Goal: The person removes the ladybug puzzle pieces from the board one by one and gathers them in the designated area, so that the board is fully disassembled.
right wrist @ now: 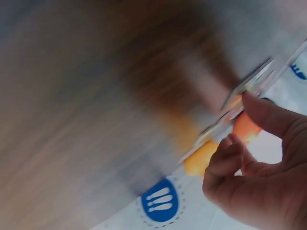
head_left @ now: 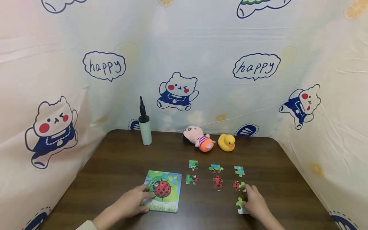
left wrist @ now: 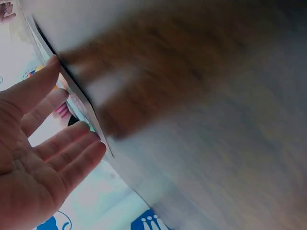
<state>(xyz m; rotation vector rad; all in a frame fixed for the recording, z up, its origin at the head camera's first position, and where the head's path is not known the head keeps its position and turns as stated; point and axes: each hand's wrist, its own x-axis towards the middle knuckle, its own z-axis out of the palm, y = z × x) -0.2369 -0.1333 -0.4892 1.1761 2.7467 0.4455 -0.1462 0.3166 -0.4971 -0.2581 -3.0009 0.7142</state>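
Observation:
A square ladybug picture board (head_left: 163, 191) lies flat at the left of the table. My left hand (head_left: 133, 201) rests at its left edge, fingertips over the border and the thumb near the lower corner. In the left wrist view the fingers (left wrist: 79, 165) are nearly straight against the board's edge. To the right, my right hand (head_left: 255, 200) is low over a green-and-white puzzle piece (head_left: 241, 207), the thumb right at it. Its index fingertip is at a red-and-green piece (head_left: 238, 185). A gap shows between thumb and fingers in the right wrist view.
Between the hands lie more ladybug pieces, among them a red spotted one (head_left: 218, 182), a green one (head_left: 191, 179) and a blue-green one (head_left: 239, 171). Along the back stand a hand pump (head_left: 145, 131), a pink doll (head_left: 198, 138) and a yellow rubber duck (head_left: 226, 142). A printed curtain surrounds the table.

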